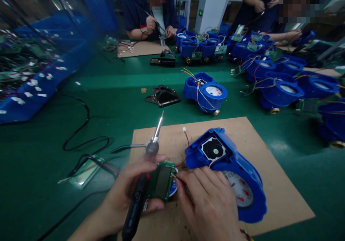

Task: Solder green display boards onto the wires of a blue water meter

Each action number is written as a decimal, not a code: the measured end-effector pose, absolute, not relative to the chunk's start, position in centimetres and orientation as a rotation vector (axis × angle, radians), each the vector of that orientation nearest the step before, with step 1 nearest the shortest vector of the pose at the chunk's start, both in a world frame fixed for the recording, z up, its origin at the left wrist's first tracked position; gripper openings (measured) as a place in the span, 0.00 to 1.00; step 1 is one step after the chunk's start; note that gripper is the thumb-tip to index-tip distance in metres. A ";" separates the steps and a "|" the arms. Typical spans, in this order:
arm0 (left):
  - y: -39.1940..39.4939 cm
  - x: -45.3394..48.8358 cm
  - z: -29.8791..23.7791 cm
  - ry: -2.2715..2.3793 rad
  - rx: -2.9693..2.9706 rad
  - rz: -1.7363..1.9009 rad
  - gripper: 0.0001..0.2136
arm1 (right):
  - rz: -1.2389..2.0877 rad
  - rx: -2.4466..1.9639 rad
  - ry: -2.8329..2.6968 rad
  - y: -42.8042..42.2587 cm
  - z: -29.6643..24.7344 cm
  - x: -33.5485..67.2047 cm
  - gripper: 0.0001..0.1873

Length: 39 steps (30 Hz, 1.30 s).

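Observation:
My left hand grips a green circuit board with a grey display by its edges. A soldering iron lies across the same hand, its metal tip pointing up and away. At the board's right edge, my right hand pinches thin wires, the yellow one showing best. A red-and-black lead with a white plug rises from the board. Just beyond my right hand, a blue water meter rests on a cardboard sheet, its dial partly hidden by that hand.
A black iron stand and another blue meter are ahead. Several meters with boards crowd the right. A blue bin of wired boards stands left. Cables and a clear-wrapped board lie left. Co-workers work opposite.

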<state>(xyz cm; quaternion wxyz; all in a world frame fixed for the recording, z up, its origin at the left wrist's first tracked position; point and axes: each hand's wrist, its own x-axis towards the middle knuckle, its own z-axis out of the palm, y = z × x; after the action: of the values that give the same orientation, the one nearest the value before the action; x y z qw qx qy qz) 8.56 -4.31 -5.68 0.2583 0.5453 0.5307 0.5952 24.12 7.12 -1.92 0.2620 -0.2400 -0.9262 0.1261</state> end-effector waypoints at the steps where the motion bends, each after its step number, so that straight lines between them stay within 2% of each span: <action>1: -4.3 8.6 -5.8 1.447 1.466 1.606 0.30 | 0.341 -0.655 -2.504 7.1 -1.9 24.1 0.11; 13: -4.2 9.3 -5.7 1.571 1.507 1.698 0.31 | 0.445 -0.596 -2.539 8.0 -0.3 24.9 0.08; 22: -4.1 9.6 -5.2 1.704 1.686 1.671 0.30 | 0.677 -0.613 -2.519 8.1 0.0 25.2 0.04; 28: -4.0 9.8 -4.5 1.634 1.816 1.751 0.29 | 0.874 -0.753 -2.602 8.6 0.8 24.8 0.05; 39: -3.7 10.1 -4.5 1.569 1.734 1.769 0.34 | 0.988 -0.787 -2.484 8.7 1.3 24.8 0.05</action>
<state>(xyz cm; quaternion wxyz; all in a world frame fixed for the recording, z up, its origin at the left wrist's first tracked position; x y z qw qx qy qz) 10.09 -3.67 -4.47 0.1047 0.5881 0.5323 0.5999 24.78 8.74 1.31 0.1766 -0.2779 -0.8774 0.3490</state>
